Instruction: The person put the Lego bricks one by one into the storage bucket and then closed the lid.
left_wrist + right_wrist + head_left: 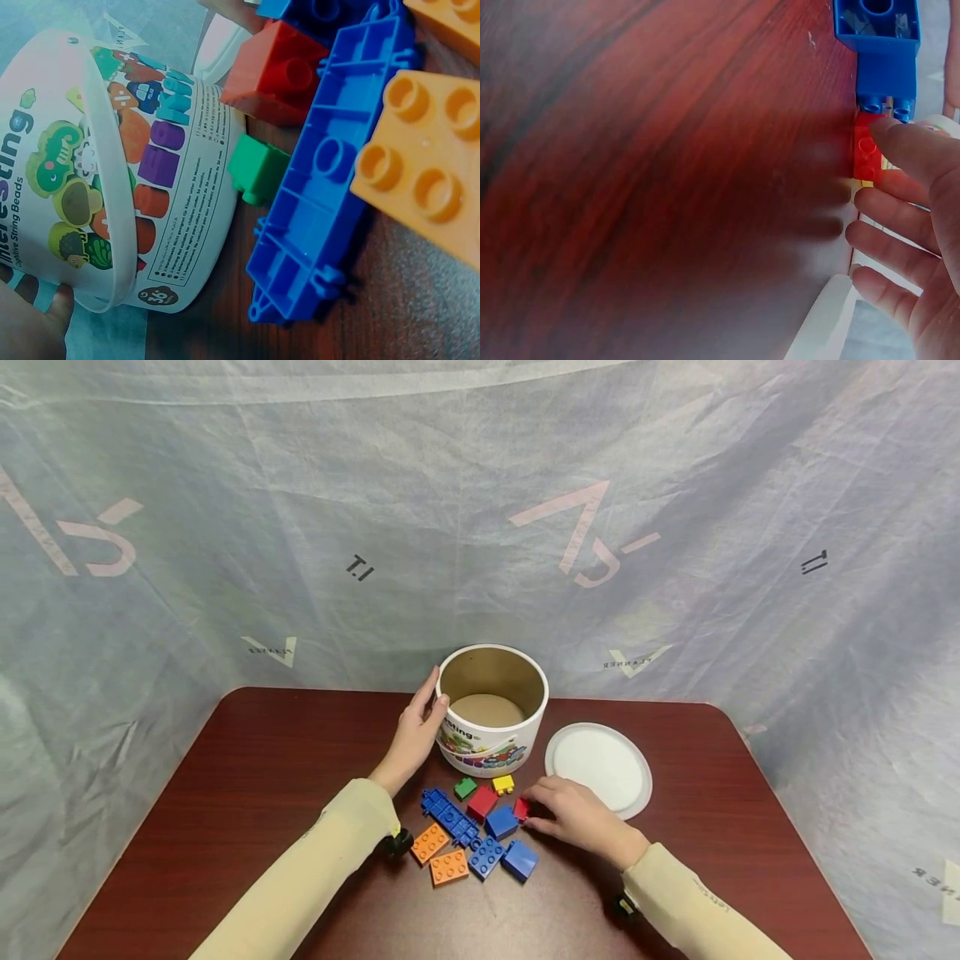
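Observation:
A white bucket (489, 760) with printed pictures stands upright at the back of the table, its inside bare. My left hand (417, 727) rests against its left side, fingers extended along the wall and the thumb near the rim. With thumb and forefinger, my right hand (573, 814) pinches a small red brick (867, 146) on the table. Beside it lie a blue brick (502, 822), a larger red brick (482, 803), a yellow brick (503, 785) and a green brick (257, 169).
A long blue piece (450, 818) lies left of the bricks. Nearer me are an orange brick (449, 867), another orange brick (429, 843), a studded blue brick (487, 857) and a plain-sided blue brick (521, 861). A white lid (600, 764) lies right of the bucket. Grey cloth (420, 527) hangs behind.

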Demonstrator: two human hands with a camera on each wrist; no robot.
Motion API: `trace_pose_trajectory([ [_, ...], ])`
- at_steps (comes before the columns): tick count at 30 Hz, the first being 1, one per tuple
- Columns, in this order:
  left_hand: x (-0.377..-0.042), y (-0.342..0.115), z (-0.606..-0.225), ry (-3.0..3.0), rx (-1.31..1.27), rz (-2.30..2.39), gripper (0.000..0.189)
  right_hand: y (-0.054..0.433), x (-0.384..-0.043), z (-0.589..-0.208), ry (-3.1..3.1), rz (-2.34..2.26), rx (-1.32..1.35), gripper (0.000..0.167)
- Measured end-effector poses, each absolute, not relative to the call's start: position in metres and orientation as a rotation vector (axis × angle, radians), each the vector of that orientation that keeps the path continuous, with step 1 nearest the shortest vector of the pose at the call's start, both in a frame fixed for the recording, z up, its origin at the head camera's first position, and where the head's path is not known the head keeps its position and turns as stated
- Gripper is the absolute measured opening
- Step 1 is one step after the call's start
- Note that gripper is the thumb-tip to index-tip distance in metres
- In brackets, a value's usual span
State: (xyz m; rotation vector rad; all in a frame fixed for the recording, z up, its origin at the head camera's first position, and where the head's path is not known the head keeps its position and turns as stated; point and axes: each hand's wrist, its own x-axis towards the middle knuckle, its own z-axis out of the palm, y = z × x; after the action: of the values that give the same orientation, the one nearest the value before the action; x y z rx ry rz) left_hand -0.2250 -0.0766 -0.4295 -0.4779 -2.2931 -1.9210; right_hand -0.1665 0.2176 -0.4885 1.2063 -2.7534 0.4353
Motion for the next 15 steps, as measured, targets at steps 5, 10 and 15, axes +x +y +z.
trace_pose_trajectory([
  [5,-0.2251,-0.0760,-0.4299,-2.287,-0.478,-1.929,0.059,0.2174,-0.1667,-0.4904,-2.742,0.424,1.208,0.031],
  [10,-0.2247,-0.0761,-0.4298,-2.290,-0.479,-1.926,0.059,0.2166,-0.1672,-0.4918,-2.740,0.426,1.198,0.029],
  [15,-0.2244,-0.0765,-0.4299,-2.298,-0.476,-1.925,0.060,0.2155,-0.1668,-0.4917,-2.731,0.428,1.194,0.027],
])
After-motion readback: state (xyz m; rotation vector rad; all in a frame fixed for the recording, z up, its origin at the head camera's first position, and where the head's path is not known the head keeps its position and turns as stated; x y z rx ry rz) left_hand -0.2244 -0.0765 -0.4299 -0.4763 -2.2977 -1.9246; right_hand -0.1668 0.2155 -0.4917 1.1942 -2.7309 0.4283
